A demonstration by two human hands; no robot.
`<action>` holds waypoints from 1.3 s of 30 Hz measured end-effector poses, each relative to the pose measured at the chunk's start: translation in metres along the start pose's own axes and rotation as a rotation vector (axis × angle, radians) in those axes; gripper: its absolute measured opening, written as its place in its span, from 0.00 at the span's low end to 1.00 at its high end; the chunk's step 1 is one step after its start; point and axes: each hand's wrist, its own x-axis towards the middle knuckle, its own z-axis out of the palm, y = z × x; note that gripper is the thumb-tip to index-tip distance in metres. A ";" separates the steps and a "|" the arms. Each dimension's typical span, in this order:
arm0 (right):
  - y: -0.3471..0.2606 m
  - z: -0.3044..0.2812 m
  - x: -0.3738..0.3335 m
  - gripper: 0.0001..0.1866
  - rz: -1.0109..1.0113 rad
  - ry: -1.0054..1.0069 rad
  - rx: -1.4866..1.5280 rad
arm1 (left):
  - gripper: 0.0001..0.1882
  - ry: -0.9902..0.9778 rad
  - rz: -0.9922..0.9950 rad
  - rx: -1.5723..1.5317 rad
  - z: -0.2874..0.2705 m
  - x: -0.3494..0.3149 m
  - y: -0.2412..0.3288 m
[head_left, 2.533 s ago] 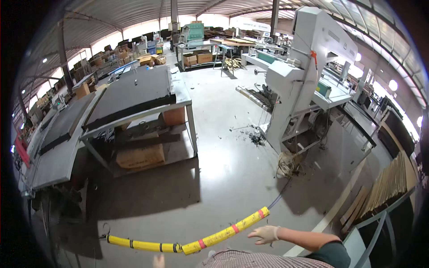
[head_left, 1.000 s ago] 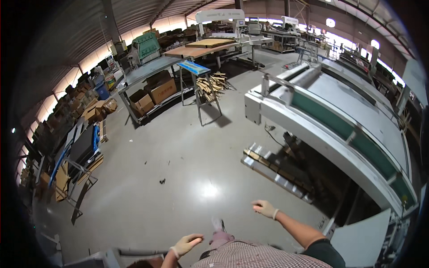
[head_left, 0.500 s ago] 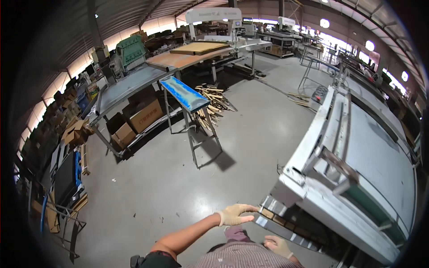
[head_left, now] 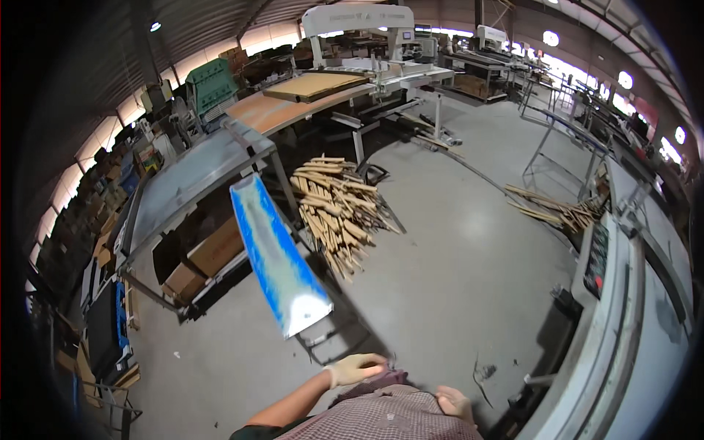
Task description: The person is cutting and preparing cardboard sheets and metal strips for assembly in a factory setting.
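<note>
My left hand [head_left: 357,369], in a pale glove, hovers in front of my body with its fingers loosely bent and apart from the thumb. No object shows in it. My right hand [head_left: 455,403] hangs low at my right side, fingers slightly curled and nothing seen in them; my checked clothing hides part of it. Just ahead of the left hand stands a narrow metal stand [head_left: 323,345] with a long blue-edged, worn top [head_left: 275,253]. Neither hand touches it.
A pile of wooden strips [head_left: 337,209] lies beyond the stand. A grey-topped table [head_left: 191,172] stands left, with cardboard boxes [head_left: 213,253] beneath. At right runs a long machine bed [head_left: 623,337] with a control panel [head_left: 596,260]. More strips [head_left: 543,209] lie by a metal trestle [head_left: 561,158].
I have moved forward, so the blue-topped stand and wood pile are much nearer. My left hand has come away from the machine's corner at right and drawn in towards my body.
</note>
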 end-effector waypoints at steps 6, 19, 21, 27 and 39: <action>-0.093 -0.065 0.245 0.11 0.414 0.185 0.372 | 0.29 -0.076 0.395 0.283 -0.148 0.245 0.160; -0.010 -0.198 0.826 0.14 0.051 -0.294 -0.207 | 0.32 -0.146 0.195 0.126 -0.451 0.625 0.156; -0.019 -0.211 0.925 0.15 -0.010 -0.358 -0.165 | 0.31 -0.074 0.115 -0.107 -0.501 0.651 0.128; 0.020 -0.217 1.197 0.17 -0.092 -0.637 -0.300 | 0.26 0.330 -0.179 -0.502 -0.650 0.771 0.023; 0.152 -0.252 1.593 0.16 0.311 -0.557 0.086 | 0.30 -0.080 0.228 0.095 -1.004 1.161 0.176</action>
